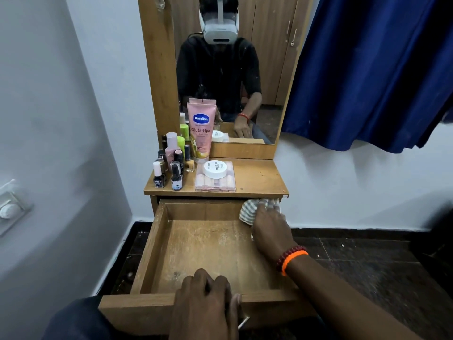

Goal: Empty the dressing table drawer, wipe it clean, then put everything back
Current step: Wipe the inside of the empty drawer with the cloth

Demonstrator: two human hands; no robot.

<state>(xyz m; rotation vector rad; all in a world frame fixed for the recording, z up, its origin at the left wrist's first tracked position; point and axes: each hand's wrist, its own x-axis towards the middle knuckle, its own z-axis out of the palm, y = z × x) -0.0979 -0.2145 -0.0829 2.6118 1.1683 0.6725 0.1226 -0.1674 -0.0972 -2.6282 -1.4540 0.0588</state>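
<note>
The wooden drawer (pixel 147 251) is pulled out wide and holds nothing inside; its bottom looks scuffed and dusty. My right hand (pixel 269 227) presses a grey-and-white striped cloth (pixel 248 209) into the drawer's far right corner. My left hand (pixel 206 303) grips the drawer's front panel over the top edge, near its metal handle (pixel 244 322). On the dressing table top (pixel 259 177) stand a pink lotion tube (pixel 201 131), several nail polish bottles (pixel 169 168) and a clear case (pixel 215 182) with a white jar (pixel 215 169) on it.
A mirror (pixel 228 69) rises behind the table top. A blue curtain (pixel 367 69) hangs at the right. A white wall with a switch plate (pixel 9 207) is close on the left. Dark tiled floor (pixel 367 261) lies to the right of the drawer.
</note>
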